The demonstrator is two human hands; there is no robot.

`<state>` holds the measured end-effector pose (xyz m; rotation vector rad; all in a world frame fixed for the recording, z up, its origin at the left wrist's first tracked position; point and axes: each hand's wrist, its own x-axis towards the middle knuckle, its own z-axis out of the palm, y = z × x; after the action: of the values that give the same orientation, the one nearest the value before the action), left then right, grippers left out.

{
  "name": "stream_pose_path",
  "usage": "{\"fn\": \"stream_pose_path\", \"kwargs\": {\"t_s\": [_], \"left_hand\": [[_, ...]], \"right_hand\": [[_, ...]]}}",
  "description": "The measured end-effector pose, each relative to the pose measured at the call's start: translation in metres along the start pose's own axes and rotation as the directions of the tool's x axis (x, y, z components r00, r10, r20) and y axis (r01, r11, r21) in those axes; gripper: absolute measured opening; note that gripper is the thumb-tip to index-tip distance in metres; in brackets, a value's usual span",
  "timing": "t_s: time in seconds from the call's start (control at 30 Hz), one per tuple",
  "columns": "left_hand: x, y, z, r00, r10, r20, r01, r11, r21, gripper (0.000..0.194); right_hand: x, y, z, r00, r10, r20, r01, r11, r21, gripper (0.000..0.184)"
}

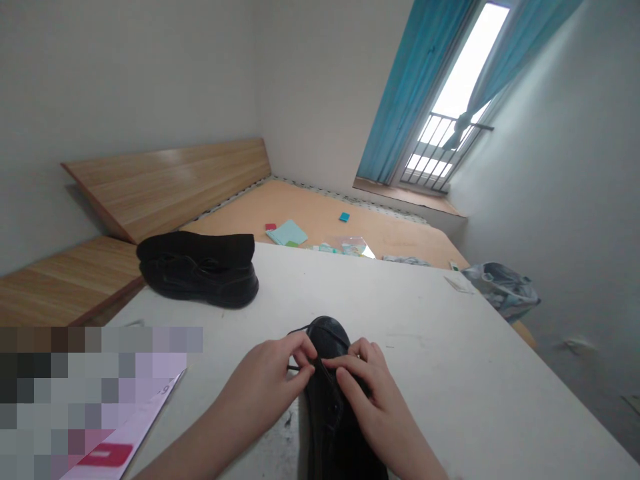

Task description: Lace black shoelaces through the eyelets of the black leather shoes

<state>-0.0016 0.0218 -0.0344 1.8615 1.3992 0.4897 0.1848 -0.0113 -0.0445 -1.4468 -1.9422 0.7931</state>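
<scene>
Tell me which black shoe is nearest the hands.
The black leather shoe on the white table, held between the left hand and right hand; the other black shoe lies farther off, untouched by either hand.

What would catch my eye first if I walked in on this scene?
Most striking are the left hand and right hand, pinching at the lacing of a black leather shoe near the white table's front edge. Farther along the table, at left, sits a second black shoe. At top right, a blue curtain frames a bright balcony railing.
</scene>
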Motion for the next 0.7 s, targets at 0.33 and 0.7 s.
{"fn": "stream_pose_path", "kwargs": {"t_s": [0.33, 0.7], "left_hand": [[0.001, -0.007, 0.002, 0.991, 0.096, 0.096, -0.102, 0.993, 0.058, 0.018], [-0.010, 0.009, 0.006, 0.896, 0.439, -0.074, -0.442, 0.896, -0.038, 0.029]], "right_hand": [[0.009, -0.019, 0.005, 0.999, 0.008, 0.044, 0.004, 0.962, -0.274, 0.020], [-0.005, -0.018, -0.014, 0.991, 0.045, -0.124, -0.008, 0.957, 0.289, 0.013]]}}
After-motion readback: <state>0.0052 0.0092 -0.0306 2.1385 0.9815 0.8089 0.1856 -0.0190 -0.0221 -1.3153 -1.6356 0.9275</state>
